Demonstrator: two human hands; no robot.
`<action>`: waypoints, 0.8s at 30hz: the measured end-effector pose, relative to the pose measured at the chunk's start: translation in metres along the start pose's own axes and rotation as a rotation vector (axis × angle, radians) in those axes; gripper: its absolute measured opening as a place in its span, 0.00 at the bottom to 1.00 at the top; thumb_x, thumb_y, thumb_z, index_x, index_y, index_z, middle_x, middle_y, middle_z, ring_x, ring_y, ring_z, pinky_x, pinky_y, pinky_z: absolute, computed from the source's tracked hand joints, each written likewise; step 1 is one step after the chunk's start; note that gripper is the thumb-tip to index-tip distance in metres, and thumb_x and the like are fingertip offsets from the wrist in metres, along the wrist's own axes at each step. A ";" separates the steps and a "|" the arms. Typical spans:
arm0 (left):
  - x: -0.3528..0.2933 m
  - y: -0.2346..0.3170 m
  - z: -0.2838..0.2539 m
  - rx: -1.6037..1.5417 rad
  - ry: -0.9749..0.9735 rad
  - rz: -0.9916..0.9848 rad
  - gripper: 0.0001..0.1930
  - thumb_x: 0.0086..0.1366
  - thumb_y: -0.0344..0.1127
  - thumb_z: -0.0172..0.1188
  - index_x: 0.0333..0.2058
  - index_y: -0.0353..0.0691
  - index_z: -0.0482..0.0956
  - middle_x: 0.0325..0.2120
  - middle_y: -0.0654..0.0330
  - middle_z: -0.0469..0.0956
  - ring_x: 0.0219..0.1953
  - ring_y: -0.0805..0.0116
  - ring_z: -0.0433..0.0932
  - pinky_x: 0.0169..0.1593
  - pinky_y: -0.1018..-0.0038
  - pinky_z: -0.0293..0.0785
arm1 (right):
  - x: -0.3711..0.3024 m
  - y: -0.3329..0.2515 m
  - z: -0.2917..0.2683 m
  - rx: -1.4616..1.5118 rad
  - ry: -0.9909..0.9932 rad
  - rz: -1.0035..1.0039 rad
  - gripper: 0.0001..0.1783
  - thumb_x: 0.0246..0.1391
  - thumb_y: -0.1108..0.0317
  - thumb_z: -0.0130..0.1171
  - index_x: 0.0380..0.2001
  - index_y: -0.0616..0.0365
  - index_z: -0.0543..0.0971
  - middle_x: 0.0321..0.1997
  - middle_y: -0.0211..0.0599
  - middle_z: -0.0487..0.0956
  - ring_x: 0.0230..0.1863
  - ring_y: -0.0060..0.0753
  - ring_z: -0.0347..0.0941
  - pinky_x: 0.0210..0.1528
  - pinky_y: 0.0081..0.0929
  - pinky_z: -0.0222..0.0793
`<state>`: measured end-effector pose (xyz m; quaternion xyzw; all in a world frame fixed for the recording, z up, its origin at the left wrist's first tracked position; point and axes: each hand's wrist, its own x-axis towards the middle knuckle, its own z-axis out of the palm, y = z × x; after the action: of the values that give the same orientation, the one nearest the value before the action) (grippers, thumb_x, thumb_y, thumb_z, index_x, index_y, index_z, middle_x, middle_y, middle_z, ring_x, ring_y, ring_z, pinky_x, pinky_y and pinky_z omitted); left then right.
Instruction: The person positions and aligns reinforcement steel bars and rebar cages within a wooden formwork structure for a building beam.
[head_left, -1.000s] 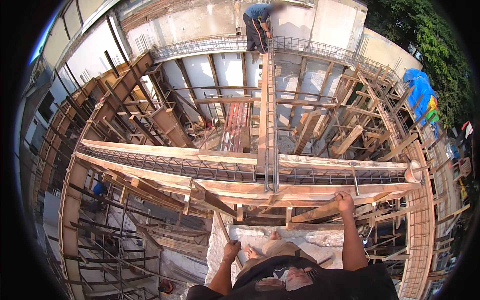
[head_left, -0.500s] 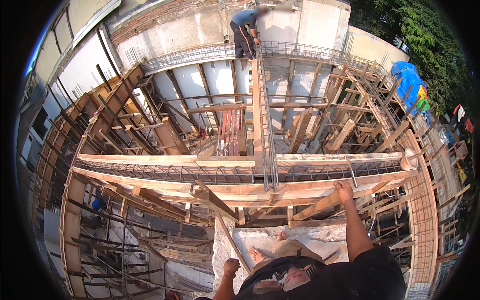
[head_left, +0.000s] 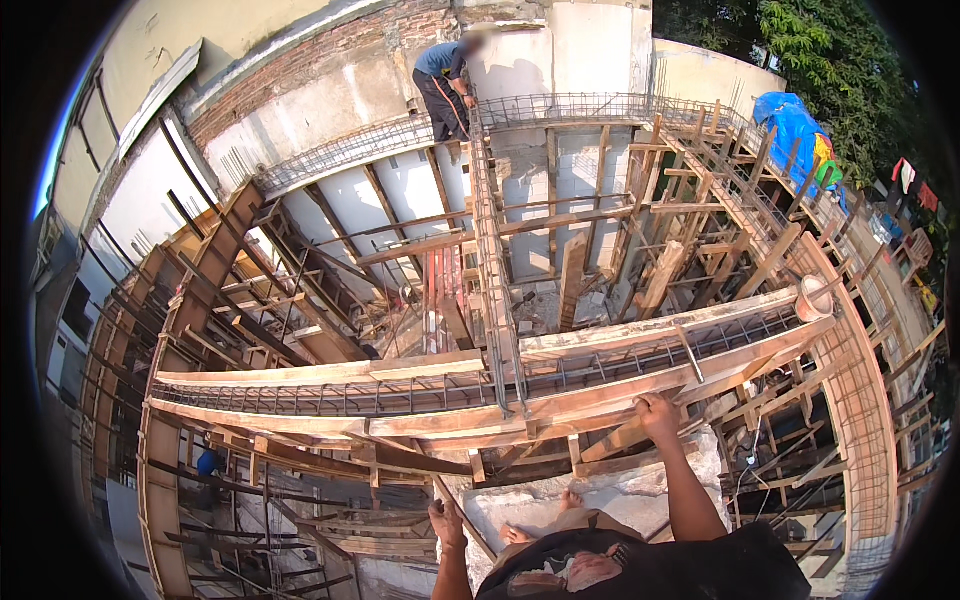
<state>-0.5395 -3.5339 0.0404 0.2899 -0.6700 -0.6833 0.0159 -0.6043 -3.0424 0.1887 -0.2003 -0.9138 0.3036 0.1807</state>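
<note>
My right hand (head_left: 657, 415) is closed at the front face of a long wooden formwork board (head_left: 590, 400); what its fingers hold, if anything, is hidden. My left hand (head_left: 446, 522) hangs low beside a slanting wooden stick (head_left: 466, 518), fingers loosely bent and apart, with nothing visible in them. Behind the board, a steel rebar cage (head_left: 330, 398) runs along the trough. Another rebar cage (head_left: 492, 270) crosses toward the far wall, its near end over the front board. A short bar (head_left: 690, 354) lies across the trough, right of centre.
My bare feet rest on a rough concrete ledge (head_left: 625, 497). Beneath the formwork are deep gaps with many props. A co-worker (head_left: 440, 88) bends over the far end of the crossing cage. At the trough's right end sits a pale bucket-like container (head_left: 814, 299). A blue tarp (head_left: 785, 135) hangs beyond.
The view has turned and shifted, so the far wall and co-worker appear farther left. My right hand sits lower against the board. My left hand has risen slightly, its fingers looser.
</note>
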 end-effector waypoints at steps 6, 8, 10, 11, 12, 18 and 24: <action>0.042 0.174 0.014 -0.069 0.562 0.559 0.29 0.73 0.50 0.48 0.62 0.33 0.60 0.59 0.47 0.62 0.57 0.56 0.66 0.59 0.61 0.64 | 0.010 -0.033 -0.018 -0.290 -0.202 -0.087 0.15 0.53 0.61 0.57 0.42 0.55 0.82 0.41 0.47 0.81 0.45 0.52 0.77 0.50 0.44 0.70; 0.057 0.219 0.019 0.009 0.579 0.641 0.29 0.73 0.49 0.48 0.62 0.32 0.62 0.59 0.46 0.62 0.57 0.55 0.66 0.58 0.61 0.65 | 0.021 -0.065 -0.009 -0.370 -0.242 -0.254 0.19 0.56 0.62 0.57 0.50 0.55 0.79 0.46 0.48 0.80 0.49 0.53 0.75 0.54 0.44 0.68; 0.077 0.227 0.000 0.346 0.470 0.597 0.24 0.71 0.46 0.50 0.54 0.31 0.71 0.53 0.47 0.68 0.53 0.54 0.70 0.55 0.62 0.67 | 0.035 -0.102 0.020 0.006 -0.385 -0.340 0.20 0.59 0.61 0.57 0.52 0.57 0.77 0.47 0.48 0.79 0.51 0.53 0.75 0.55 0.40 0.69; 0.083 0.223 -0.014 0.357 0.482 0.585 0.24 0.71 0.46 0.50 0.54 0.31 0.71 0.53 0.47 0.68 0.53 0.54 0.70 0.55 0.62 0.67 | 0.043 -0.125 0.032 0.234 -0.576 -0.287 0.20 0.60 0.60 0.57 0.52 0.59 0.77 0.48 0.48 0.79 0.51 0.53 0.75 0.56 0.37 0.70; 0.090 0.219 -0.028 0.539 0.491 0.728 0.21 0.69 0.44 0.52 0.50 0.30 0.74 0.49 0.47 0.71 0.51 0.54 0.72 0.53 0.62 0.67 | 0.053 -0.139 0.051 0.318 -0.710 -0.282 0.21 0.61 0.59 0.57 0.53 0.59 0.77 0.49 0.48 0.79 0.52 0.50 0.75 0.56 0.35 0.70; 0.067 0.278 0.011 0.495 0.366 0.737 0.19 0.59 0.40 0.64 0.44 0.32 0.77 0.41 0.50 0.77 0.42 0.55 0.77 0.46 0.63 0.72 | 0.109 -0.164 0.197 0.644 -1.129 0.334 0.31 0.65 0.63 0.54 0.68 0.59 0.61 0.41 0.43 0.80 0.35 0.34 0.80 0.36 0.32 0.77; 0.097 0.259 0.001 0.759 0.472 0.907 0.07 0.58 0.36 0.63 0.31 0.38 0.80 0.28 0.53 0.80 0.29 0.49 0.75 0.38 0.61 0.73 | 0.134 -0.229 0.307 0.791 -1.187 0.467 0.44 0.66 0.67 0.50 0.74 0.50 0.35 0.35 0.42 0.78 0.26 0.32 0.78 0.23 0.30 0.76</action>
<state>-0.7155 -3.5986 0.2439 0.1056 -0.9002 -0.2414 0.3467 -0.9167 -3.2953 0.1301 -0.1116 -0.6141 0.6969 -0.3531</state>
